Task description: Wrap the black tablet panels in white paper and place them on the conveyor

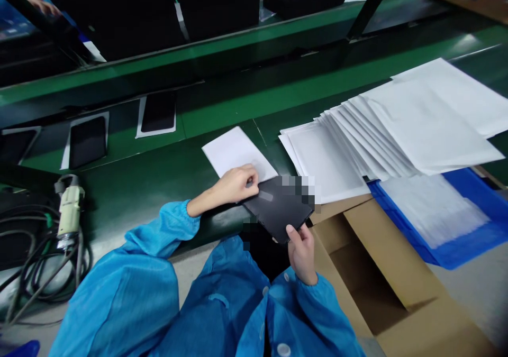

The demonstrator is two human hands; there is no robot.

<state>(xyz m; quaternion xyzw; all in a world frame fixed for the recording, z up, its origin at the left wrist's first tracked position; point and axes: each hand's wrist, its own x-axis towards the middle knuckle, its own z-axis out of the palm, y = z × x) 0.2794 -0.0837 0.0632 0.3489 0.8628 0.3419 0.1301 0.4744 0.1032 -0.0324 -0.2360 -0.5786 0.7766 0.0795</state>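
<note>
A black flat rectangular panel point(278, 209), like a tablet or its back cover, is tilted in front of me over the bench edge. My right hand point(302, 251) grips its near right corner, the thumb on top. At its left corner, beside a small grey strip on the surface, my left hand point(240, 183) is closed with thumb and fingers pressed together. What is in that pinch, if anything, is too small to make out. Just beyond the left hand lies a white sheet or envelope point(236, 153), partly covered by the hand.
A fanned stack of white padded envelopes point(381, 124) lies to the right. Below it are a blue tray point(460, 246) with translucent sleeves and an open cardboard box point(369, 262). Several dark panels on white sheets point(89, 140) and a corded electric screwdriver point(69, 211) are at left.
</note>
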